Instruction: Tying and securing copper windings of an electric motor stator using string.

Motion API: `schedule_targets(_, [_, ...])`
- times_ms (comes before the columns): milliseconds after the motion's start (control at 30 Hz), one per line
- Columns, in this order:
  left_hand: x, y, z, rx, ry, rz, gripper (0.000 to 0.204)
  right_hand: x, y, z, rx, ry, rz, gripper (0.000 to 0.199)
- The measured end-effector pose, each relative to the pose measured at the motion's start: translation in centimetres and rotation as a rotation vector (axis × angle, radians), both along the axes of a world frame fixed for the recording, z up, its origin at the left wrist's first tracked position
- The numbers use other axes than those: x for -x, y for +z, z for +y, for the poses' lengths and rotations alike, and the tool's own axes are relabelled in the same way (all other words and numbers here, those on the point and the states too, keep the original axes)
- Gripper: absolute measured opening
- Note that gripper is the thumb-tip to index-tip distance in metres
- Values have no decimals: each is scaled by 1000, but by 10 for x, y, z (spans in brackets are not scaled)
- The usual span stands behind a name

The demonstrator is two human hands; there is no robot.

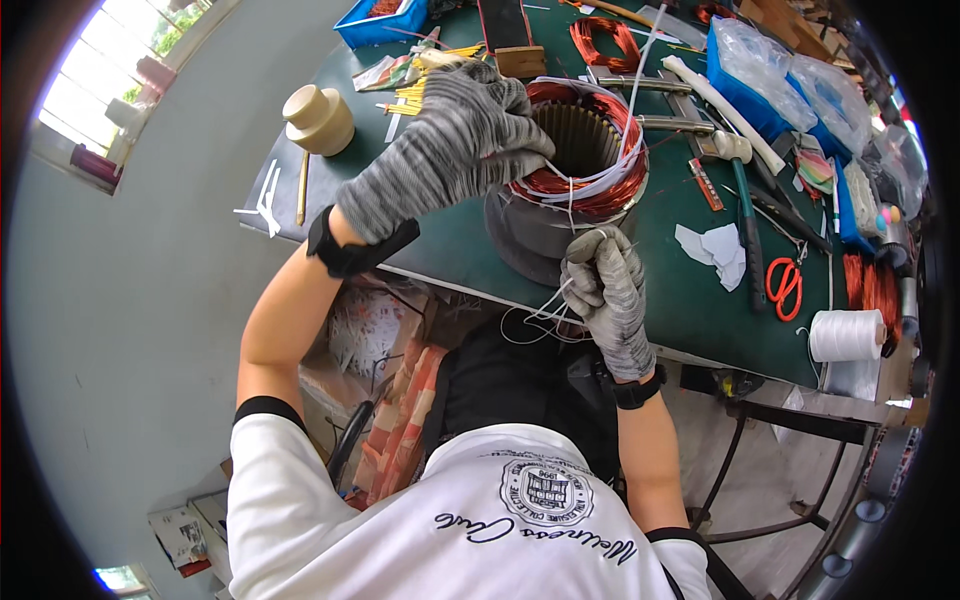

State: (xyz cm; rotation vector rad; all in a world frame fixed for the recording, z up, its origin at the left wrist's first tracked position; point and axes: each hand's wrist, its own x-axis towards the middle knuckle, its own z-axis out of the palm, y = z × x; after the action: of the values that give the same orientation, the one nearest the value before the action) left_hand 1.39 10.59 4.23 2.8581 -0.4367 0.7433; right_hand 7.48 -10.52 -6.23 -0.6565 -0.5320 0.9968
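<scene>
A motor stator (527, 232) with a grey outer body stands upright at the front edge of the table. Its slotted bore faces up, ringed by a red-brown copper winding (612, 195) with white sleeving and white cord bound around it. My left hand (470, 140), in a grey knitted glove, reaches over the stator's left side; its bent fingers and thumb close on the winding at the rim. Just below the front of the stator, my gloved right hand (607, 285) pinches white lacing cord (545, 318). Loose loops of that cord hang left of the right hand.
On the green table (400, 240) lie a hammer (745, 210), orange-handled scissors (785, 285), torn paper (715, 253) and a spool of white cord (845, 336). A cream turned block (318, 120) stands left. Blue bins (735, 85) and a copper wire coil (604, 44) sit farther back.
</scene>
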Motion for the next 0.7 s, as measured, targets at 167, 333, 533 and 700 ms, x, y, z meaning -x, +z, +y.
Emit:
schedule_targets(167, [16, 5, -35, -477, 269, -62, 13, 1, -2, 0, 16, -23, -40, 31])
schedule_targets(333, [20, -8, -40, -396, 452, -155, 26, -1, -3, 1, -9, -14, -39, 31])
schedule_targets(533, [0, 9, -44, -235, 201, -111, 43, -2, -5, 4, -60, 8, -38, 30])
schedule_targets(700, [6, -6, -45, -95, 143, -92, 35, 2, -2, 2, -34, -3, -8, 30])
